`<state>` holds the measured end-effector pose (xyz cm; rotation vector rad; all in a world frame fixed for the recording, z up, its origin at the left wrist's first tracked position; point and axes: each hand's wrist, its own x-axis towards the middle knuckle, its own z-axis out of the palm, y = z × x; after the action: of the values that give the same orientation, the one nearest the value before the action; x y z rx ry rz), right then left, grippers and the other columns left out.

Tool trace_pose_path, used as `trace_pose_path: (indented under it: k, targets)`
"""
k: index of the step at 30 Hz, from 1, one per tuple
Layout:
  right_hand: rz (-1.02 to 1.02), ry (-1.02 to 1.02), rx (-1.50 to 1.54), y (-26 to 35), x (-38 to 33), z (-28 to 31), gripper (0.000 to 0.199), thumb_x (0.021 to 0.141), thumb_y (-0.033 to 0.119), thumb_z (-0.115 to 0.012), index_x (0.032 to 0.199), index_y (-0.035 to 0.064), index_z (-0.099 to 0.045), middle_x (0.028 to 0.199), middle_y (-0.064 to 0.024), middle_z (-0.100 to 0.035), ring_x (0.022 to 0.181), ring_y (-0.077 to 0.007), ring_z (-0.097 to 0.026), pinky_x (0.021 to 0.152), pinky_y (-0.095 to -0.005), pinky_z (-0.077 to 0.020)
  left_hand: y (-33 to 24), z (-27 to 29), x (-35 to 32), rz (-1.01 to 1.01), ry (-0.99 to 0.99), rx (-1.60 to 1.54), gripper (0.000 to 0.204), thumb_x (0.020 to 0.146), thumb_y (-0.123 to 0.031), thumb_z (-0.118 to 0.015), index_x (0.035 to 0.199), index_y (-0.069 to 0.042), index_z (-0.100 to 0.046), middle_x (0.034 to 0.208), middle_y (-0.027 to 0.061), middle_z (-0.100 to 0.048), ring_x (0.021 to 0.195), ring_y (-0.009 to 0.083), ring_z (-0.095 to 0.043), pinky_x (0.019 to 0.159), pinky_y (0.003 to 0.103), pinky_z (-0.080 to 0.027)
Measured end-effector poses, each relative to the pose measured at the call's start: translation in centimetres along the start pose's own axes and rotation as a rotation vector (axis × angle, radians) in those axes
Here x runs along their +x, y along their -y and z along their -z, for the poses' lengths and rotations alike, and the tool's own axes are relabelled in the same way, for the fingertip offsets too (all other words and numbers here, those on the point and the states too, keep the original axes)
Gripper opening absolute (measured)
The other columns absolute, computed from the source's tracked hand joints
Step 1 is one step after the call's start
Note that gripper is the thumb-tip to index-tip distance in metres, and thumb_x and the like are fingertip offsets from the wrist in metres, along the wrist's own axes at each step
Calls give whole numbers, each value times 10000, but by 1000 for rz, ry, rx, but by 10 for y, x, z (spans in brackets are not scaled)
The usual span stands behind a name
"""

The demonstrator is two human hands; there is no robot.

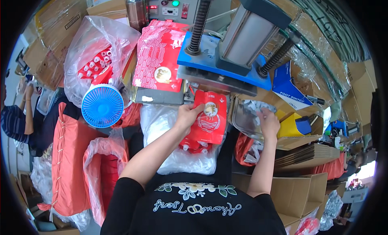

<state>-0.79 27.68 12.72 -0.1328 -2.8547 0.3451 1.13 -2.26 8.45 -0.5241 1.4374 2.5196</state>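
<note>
My left hand (188,116) is closed on the upper left edge of a red pouch (207,124) with a pale round emblem. The pouch lies beneath the front of a blue press (206,53), above other red pouches with white nozzles (196,148). My right hand (268,122) reaches into a clear plastic tray (244,124) of small whitish pieces (255,105). Its fingers are bent together at the pieces, and what they pinch is too small to make out. A stack of flat red pouches (159,53) lies left of the press.
A blue round fan (102,105) stands at left, before a clear bag (101,33) of nozzled pouches. Red-wrapped bundles (70,162) lie lower left. Clear plastic sheeting (161,126) spreads before me. Cardboard boxes (299,190) and a yellow bin (295,126) are at right.
</note>
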Motion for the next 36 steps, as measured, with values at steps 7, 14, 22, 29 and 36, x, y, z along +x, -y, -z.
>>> trace_pose_path:
  k: [7,14,22,29,36]
  targets:
    - [73,-6,42,11,-9,-34,398,794,191,-711,1164,98,-599,995,-157,-669,920,-361,-646,772,-446,-504,-43,34,18,-418,-50,808,312,882,-238,-695,1102,-18,-674,976,89,-707,832,151,-658,745,319,-518]
    - [175,-17,39,8,-32,-22,393,783,121,-699,1158,96,-584,975,-165,-611,835,-355,-625,745,-425,-497,-40,129,-8,-1013,-262,1594,568,760,-327,-754,1282,-176,-589,1401,74,-503,1350,259,-401,1145,547,-134]
    - [109,46,826,40,-26,-5,123,782,47,-733,889,21,-677,923,-52,-557,834,-149,-559,678,-263,-448,-42,88,-54,-765,-163,855,82,844,-38,-687,919,-6,-693,860,55,-692,804,129,-625,759,265,-483]
    - [647,372,651,125,-39,21,231,697,98,-797,849,10,-646,848,-80,-546,806,-227,-566,704,-314,-450,17,70,-56,-402,136,742,103,848,-1,-666,938,34,-705,853,43,-693,773,82,-626,701,240,-503]
    - [624,656,787,123,-29,6,273,707,118,-802,904,16,-644,891,-62,-566,863,-195,-584,724,-307,-455,20,69,-54,-281,354,655,148,881,-94,-677,953,33,-703,778,32,-669,715,68,-599,638,237,-491]
